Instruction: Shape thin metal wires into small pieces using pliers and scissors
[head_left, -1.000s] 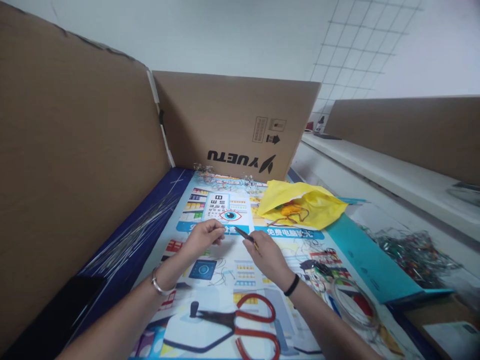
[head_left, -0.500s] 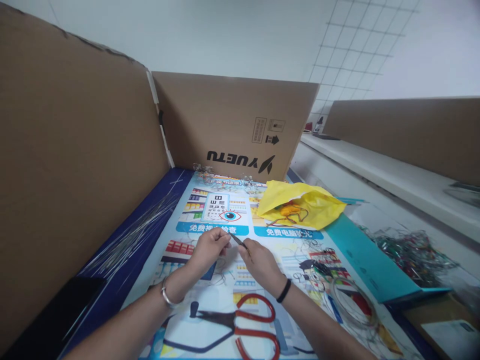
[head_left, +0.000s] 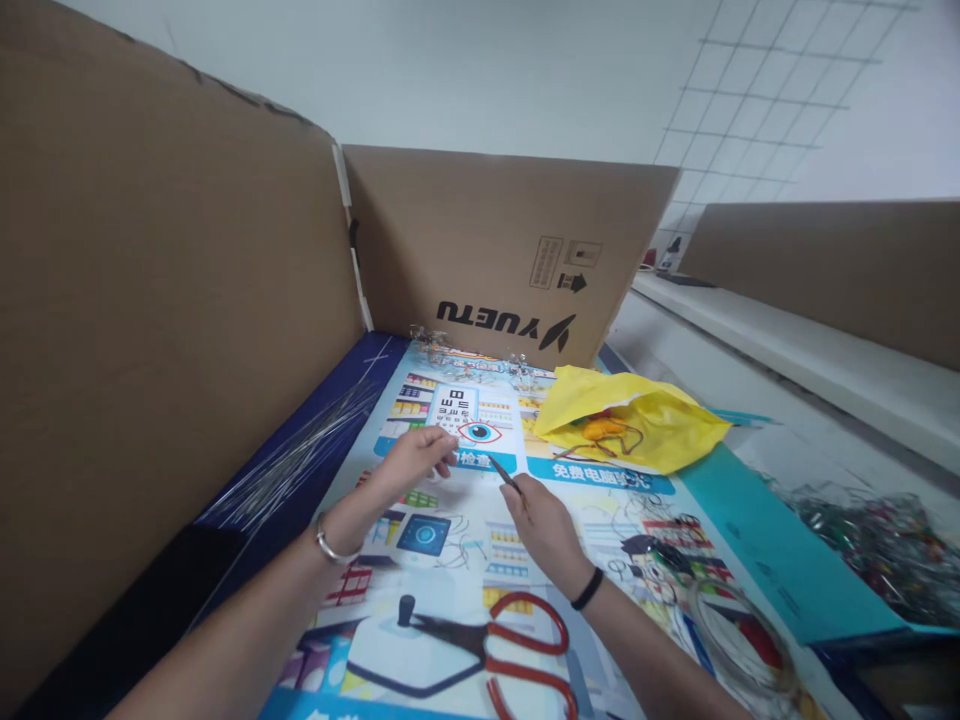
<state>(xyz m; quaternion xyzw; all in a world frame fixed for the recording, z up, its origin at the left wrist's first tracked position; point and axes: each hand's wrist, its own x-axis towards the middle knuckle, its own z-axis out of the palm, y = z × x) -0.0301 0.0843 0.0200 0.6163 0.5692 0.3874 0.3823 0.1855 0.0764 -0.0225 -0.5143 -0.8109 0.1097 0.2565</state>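
Note:
My left hand (head_left: 420, 462) is over the printed sheet, its thumb and fingers pinched together; whatever it holds is too small to make out. To its right, my right hand (head_left: 546, 522) is closed on a thin dark pointed tool (head_left: 505, 473), whose tip points up and left toward my left hand. The two hands are apart. Below them, red-handled scissors (head_left: 491, 640) lie on the printed sheet (head_left: 450, 590), blades to the left. A yellow bag (head_left: 667, 425) with an orange item in its opening lies beyond my right hand.
Cardboard panels (head_left: 480, 230) stand at the back and left. Thin wires (head_left: 292, 450) lie along the left edge. A teal box (head_left: 780, 550) with tangled wire pieces (head_left: 877, 545) is at the right, near a clear coil (head_left: 739, 640). Small wire pieces lie at the back.
My hands have moved apart, my left hand up and away from the tool tip. The whole view has shifted, so the scene sits further right.

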